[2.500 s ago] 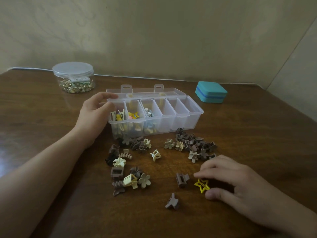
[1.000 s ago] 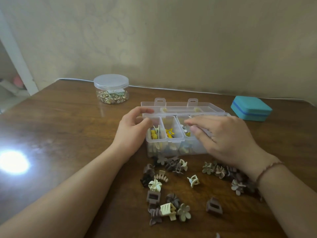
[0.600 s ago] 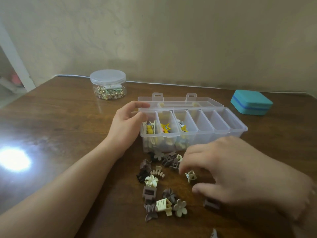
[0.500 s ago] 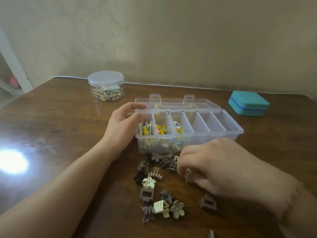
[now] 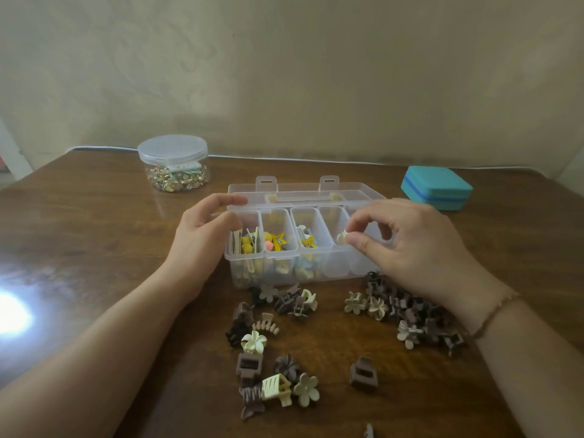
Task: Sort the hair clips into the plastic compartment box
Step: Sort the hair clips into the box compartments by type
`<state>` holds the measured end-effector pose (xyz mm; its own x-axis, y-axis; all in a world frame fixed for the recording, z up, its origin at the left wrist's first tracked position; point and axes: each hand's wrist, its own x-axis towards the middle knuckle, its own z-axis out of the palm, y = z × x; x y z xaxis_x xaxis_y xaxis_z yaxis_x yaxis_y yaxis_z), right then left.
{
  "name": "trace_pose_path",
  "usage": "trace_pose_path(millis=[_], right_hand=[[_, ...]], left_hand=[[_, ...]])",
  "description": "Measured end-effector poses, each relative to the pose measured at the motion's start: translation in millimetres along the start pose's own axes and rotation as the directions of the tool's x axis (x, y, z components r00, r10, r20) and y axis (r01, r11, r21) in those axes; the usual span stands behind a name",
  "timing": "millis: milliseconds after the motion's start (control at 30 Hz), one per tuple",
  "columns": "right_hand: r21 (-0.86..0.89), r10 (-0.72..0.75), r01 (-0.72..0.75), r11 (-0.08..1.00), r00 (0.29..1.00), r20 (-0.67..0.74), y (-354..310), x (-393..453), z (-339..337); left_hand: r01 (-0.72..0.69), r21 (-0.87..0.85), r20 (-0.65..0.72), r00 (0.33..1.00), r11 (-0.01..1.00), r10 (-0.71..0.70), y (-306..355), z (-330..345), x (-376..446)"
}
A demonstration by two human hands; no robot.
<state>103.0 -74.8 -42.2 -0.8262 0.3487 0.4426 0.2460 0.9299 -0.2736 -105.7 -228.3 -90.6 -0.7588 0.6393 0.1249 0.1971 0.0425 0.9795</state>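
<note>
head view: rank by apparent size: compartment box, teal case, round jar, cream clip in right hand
1. compartment box
2-3. teal case and round jar: look alike, no ranking
4. cream clip, tiny, pinched in right hand

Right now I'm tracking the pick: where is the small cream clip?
The small cream clip is pinched in the right hand, over the fourth compartment from the left of the plastic compartment box.
</note>
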Motion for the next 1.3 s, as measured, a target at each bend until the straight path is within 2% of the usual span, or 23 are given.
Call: trace_pose_path(millis=[100, 167, 233, 300, 367, 500, 567, 633, 733, 800, 900, 1067, 1233, 1300], right_hand=[[-0.035, -0.034, 0.035, 0.999, 0.999, 0.024, 0, 1, -5], [0.007, -0.060, 0.060, 0.998, 0.997, 0.038, -5, 0, -15], [0.002, -0.059, 0.060, 0.998, 0.986, 0.155, -11, -4, -26], [-0.191, -0.060, 0.133, 0.973, 0.936, 0.348, -19, -8, -29], [-0.313, -0.090, 0.250, 0.916, 0.890, 0.448, -26, -11, -25], [-0.262, -0.111, 0.298, 0.918, 0.826, 0.553, -27, -12, -17], [-0.192, -0.147, 0.284, 0.939, 0.839, 0.523, -25, -11, -20], [-0.117, -0.200, 0.270, 0.956, 0.887, 0.416, -22, -9, -22], [0.101, -0.136, 0.131, 0.986, 0.990, 0.040, -19, -7, -22], [0.070, -0.069, 0.076, 0.995, 0.993, -0.101, -16, -4, -15], [-0.035, -0.026, 0.024, 0.999, 0.998, -0.064, -8, -2, -3], [-0.046, -0.019, 0.020, 0.999, 1.000, 0.025, -4, -2, 0], [-0.013, -0.104, 0.103, 0.995, 0.990, -0.091, -13, -5, -2], [0.036, -0.161, 0.164, 0.986, 0.984, -0.072, -21, -7, -2]], left_hand=[[-0.007, 0.001, 0.012, 1.000, 1.000, 0.007, 0, 1, 0], [-0.001, 0.001, 0.006, 1.000, 1.000, 0.001, 0, 1, 0], [0.003, -0.007, -0.004, 1.000, 1.000, -0.003, 2, 1, -1], [0.004, -0.015, -0.015, 1.000, 1.000, -0.004, 2, 2, -1], [0.007, -0.020, -0.018, 1.000, 1.000, -0.007, 3, 3, -2], [0.006, -0.016, -0.018, 1.000, 1.000, -0.006, 2, 3, -1], [0.007, -0.016, -0.018, 1.000, 1.000, -0.008, 2, 3, 0], [0.004, -0.009, -0.007, 1.000, 1.000, -0.004, 1, 3, 0], [-0.002, -0.006, -0.006, 1.000, 1.000, 0.002, 0, 2, 0], [-0.006, -0.012, 0.005, 1.000, 1.000, 0.006, 0, 2, 0], [-0.011, -0.016, 0.022, 1.000, 1.000, 0.011, 1, 3, 0], [-0.002, -0.020, 0.034, 0.999, 1.000, 0.003, 0, 1, -1], [0.005, -0.020, 0.011, 1.000, 1.000, -0.005, 3, 2, -2], [0.013, -0.018, -0.003, 1.000, 1.000, -0.013, 4, 1, -3]])
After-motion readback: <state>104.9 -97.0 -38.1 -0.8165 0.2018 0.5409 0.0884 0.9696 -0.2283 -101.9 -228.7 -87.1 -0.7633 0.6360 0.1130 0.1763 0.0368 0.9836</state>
